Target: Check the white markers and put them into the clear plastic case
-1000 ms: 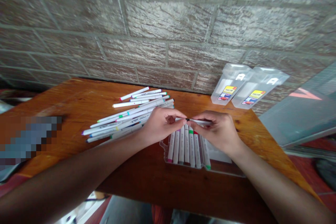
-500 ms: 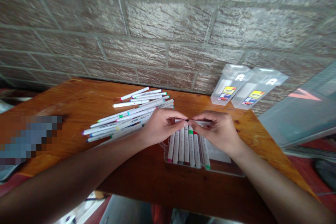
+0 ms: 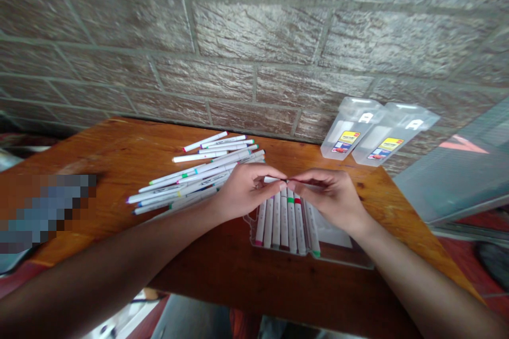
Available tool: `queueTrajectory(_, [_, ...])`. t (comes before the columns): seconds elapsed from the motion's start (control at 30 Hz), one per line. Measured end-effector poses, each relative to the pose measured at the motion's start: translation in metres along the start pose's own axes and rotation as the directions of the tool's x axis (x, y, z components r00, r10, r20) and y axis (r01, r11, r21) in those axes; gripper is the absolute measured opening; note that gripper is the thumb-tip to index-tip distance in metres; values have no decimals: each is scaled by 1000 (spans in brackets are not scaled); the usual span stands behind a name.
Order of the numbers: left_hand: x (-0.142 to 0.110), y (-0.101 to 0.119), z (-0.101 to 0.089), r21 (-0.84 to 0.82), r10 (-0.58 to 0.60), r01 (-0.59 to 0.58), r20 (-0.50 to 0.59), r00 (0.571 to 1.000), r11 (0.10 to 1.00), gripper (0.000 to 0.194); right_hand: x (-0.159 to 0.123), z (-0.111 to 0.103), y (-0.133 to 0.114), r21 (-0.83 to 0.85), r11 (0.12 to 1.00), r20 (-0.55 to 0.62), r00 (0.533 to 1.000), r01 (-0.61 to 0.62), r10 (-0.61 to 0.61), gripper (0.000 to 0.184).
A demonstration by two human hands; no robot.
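Observation:
A white marker [image 3: 272, 179] lies crosswise between my two hands, largely covered by fingers. My left hand [image 3: 248, 188] pinches its left part between thumb and fingers. At its other end my right hand [image 3: 328, 190] is closed, fingertips meeting those of the left. Below them a clear plastic case [image 3: 274, 250] lies on the table, holding a row of white markers [image 3: 292, 225] with coloured ends. A pale sheet [image 3: 334, 233] shows in the case's right part. Left of my hands, a loose pile of white markers [image 3: 199, 172] with caps of several colours spreads over the wood.
Two clear plastic containers [image 3: 344, 132] with yellow and blue labels stand at the back right of the wooden table [image 3: 119, 153]. A stone-block wall [image 3: 222, 37] rises behind it. A pixelated dark object [image 3: 47, 217] is at the left.
Both hands stay close together over the case. The right hand has tilted slightly, and the marker part that showed under its fingers is less visible. The view has shifted a little.

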State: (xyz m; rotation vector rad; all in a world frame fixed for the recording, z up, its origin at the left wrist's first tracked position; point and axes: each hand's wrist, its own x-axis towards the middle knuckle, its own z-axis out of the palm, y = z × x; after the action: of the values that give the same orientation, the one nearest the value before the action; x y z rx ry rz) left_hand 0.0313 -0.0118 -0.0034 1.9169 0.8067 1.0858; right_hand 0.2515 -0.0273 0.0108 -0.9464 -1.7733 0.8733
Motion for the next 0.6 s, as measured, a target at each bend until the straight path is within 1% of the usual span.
queueTrajectory(0.13, [0, -1, 0, -44, -19, 19, 9, 1000, 999, 23, 2, 0, 1, 48, 998, 12, 999, -35, 35, 18])
queueTrajectory(0.37, [2, 5, 0, -152, -65, 63, -6, 998, 986, 22, 4, -3, 0, 90, 994, 0, 998, -60, 60, 12])
queueTrajectory(0.5, [3, 8, -1, -164, -55, 51, -20, 998, 985, 20, 5, -5, -3, 92, 993, -1, 997, -77, 77, 12])
queueTrajectory(0.6, [3, 8, -1, -130, -41, 39, -18, 999, 991, 19, 5, -4, -3, 108, 991, 4, 997, -76, 76, 12])
